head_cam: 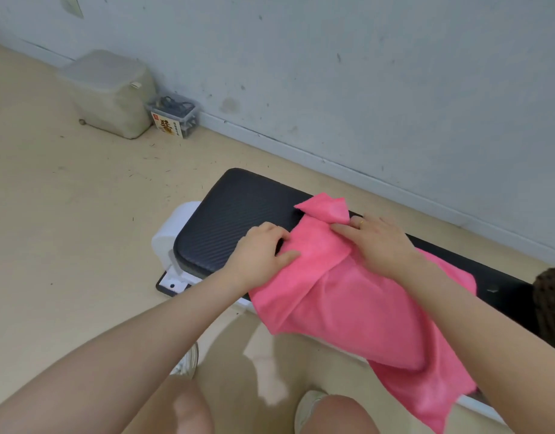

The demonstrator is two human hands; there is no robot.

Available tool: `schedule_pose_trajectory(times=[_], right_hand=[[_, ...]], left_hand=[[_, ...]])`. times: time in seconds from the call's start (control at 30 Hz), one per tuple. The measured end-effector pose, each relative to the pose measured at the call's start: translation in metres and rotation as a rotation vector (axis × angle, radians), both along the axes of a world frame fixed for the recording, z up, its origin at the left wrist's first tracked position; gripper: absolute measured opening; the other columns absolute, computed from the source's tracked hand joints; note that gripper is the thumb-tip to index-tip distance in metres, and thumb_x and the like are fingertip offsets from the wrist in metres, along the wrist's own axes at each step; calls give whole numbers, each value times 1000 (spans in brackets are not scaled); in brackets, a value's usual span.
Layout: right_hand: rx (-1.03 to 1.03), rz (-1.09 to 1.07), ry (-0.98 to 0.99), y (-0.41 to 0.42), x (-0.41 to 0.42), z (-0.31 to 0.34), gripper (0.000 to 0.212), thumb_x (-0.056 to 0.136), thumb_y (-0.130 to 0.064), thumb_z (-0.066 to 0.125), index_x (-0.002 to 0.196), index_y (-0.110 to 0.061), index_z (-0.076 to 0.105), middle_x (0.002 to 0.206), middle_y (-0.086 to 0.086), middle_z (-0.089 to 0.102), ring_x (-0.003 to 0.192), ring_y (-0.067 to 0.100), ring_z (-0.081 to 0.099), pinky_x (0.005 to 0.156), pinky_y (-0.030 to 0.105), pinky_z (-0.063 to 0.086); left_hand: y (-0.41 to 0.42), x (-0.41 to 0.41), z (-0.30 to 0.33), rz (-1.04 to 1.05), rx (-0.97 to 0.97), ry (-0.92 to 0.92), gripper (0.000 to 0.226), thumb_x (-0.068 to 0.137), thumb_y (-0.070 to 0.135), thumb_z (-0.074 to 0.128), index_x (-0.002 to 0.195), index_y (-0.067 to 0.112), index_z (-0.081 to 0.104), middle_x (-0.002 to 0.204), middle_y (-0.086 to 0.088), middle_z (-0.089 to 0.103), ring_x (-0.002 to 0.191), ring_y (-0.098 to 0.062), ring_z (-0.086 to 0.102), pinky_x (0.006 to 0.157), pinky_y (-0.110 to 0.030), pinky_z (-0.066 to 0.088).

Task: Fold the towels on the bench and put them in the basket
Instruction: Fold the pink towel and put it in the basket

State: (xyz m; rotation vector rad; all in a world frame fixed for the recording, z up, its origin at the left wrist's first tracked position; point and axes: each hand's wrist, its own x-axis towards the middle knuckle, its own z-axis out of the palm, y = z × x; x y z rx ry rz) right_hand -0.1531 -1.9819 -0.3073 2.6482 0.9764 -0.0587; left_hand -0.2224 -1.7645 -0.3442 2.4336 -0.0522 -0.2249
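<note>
A pink towel point(348, 305) lies rumpled across the black padded bench point(232, 214), with one corner hanging over the near edge toward the floor and a folded corner pointing away at the far side. My left hand point(260, 255) pinches the towel's left edge between thumb and fingers. On the towel's upper part rests my right hand point(376, 242), fingers pressed onto the cloth near the folded corner. A dark brown woven thing point(551, 305), possibly the basket, shows at the right edge.
The bench has a white frame and foot point(172, 245) at its left end. A grey-beige covered box point(110, 92) and a clear plastic container point(174, 115) stand by the wall at the back left. My knees and shoes are at the bottom.
</note>
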Motion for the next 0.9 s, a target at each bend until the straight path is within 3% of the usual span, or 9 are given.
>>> schedule_pose_trajectory(times=[0.1,0.2,0.3,0.4,0.5,0.57,0.73,0.8,0.9], right_hand=[[180,-324,263,-6,-1,4,41,84,-17,44,123,-25,56,126,4,59,110,29,56,84,36,48],[421,-377,-3,12,5,11,23,90,-18,42,102,-10,60,106,15,64,98,34,58,74,36,42],[404,-277,-28,28,16,6,44,88,-19,52,132,-18,45,138,9,44,125,30,40,97,39,35],[294,-211,63,33,25,1,54,87,-24,57,138,-24,40,150,1,33,139,25,22,112,38,15],[382,-129,15,32,31,-4,22,87,-24,56,107,-18,64,123,-2,58,125,22,40,104,32,20],[681,-134,69,28,32,-3,9,85,-18,60,90,-16,67,102,-1,66,108,23,53,99,36,35],[1550,-234,593,15,28,37,29,87,7,52,80,-20,61,73,-14,65,74,2,59,79,18,46],[1661,-220,701,11,29,50,26,87,8,52,80,-16,60,70,-14,67,72,1,60,77,15,47],[1704,-225,794,6,28,63,21,83,3,56,72,-15,60,66,-12,66,69,4,60,76,19,45]], left_hand=[[-13,2,-1,-8,-59,2,36,93,43,47,106,15,66,119,-1,52,115,-19,46,101,-34,37],[-22,11,2,16,-76,3,38,97,33,46,96,3,68,112,-7,57,110,-15,48,98,-28,36],[-30,20,5,69,-96,-45,26,87,25,63,105,7,56,110,-7,51,89,-16,48,90,-32,42],[-32,28,1,61,-142,-31,58,78,25,72,125,13,42,122,-5,47,105,-18,48,95,-34,42],[-31,35,-2,74,-137,-54,68,75,27,75,131,13,39,128,-6,47,118,-23,46,100,-37,41],[-31,37,1,133,-247,-45,75,76,23,75,136,12,32,133,-5,45,121,-21,46,99,-28,39],[-33,51,33,103,-581,-114,92,83,19,69,150,19,4,156,4,17,140,-10,23,105,-12,24],[-38,56,56,-20,-590,-148,80,87,18,63,149,24,13,154,12,19,137,0,20,97,3,22],[-46,63,74,-127,-580,-152,36,88,22,62,123,28,53,129,16,52,120,-1,48,102,-23,39]])
